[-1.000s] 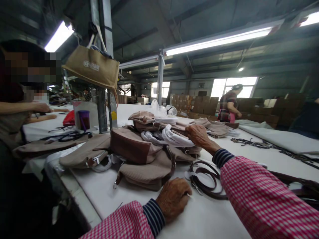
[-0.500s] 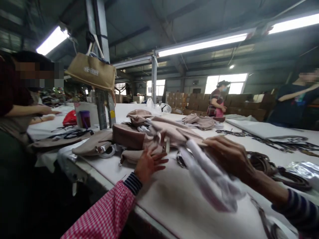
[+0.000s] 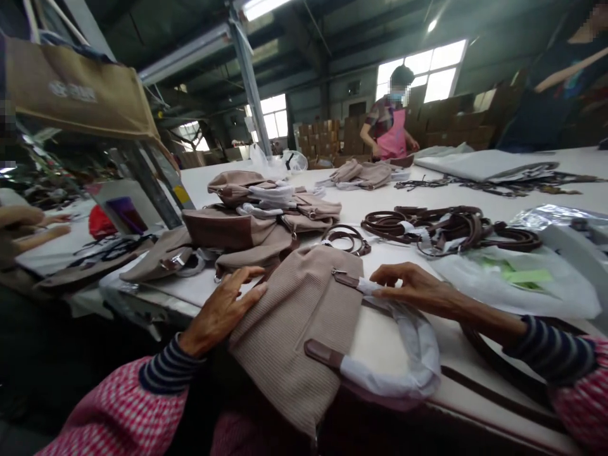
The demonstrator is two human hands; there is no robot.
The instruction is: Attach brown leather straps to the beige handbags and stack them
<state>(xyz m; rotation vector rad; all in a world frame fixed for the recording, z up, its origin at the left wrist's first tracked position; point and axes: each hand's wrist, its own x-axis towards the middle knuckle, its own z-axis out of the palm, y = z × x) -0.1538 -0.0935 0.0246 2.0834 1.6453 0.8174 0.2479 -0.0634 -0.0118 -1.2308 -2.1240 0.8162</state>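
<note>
A beige ribbed handbag (image 3: 294,323) lies flat at the near edge of the white table (image 3: 475,190), its handle (image 3: 403,354) wrapped in white paper. My left hand (image 3: 221,311) rests open on the bag's left edge, fingers spread. My right hand (image 3: 413,291) lies at the top of the wrapped handle, fingers stretched toward the brown tab. A pile of similar beige bags (image 3: 256,215) sits just behind.
Brown leather straps (image 3: 446,228) lie coiled to the right, beside clear plastic bags (image 3: 513,278). Another heap of bags (image 3: 361,174) lies farther back. A person in a pink apron (image 3: 389,126) works at the far end; other people stand left and right. A tan tote (image 3: 76,95) hangs upper left.
One bag came off the pile and now lies flat in front of me. My left hand moved onto its edge; my right hand let the swinging bag settle and rests on the handle.
</note>
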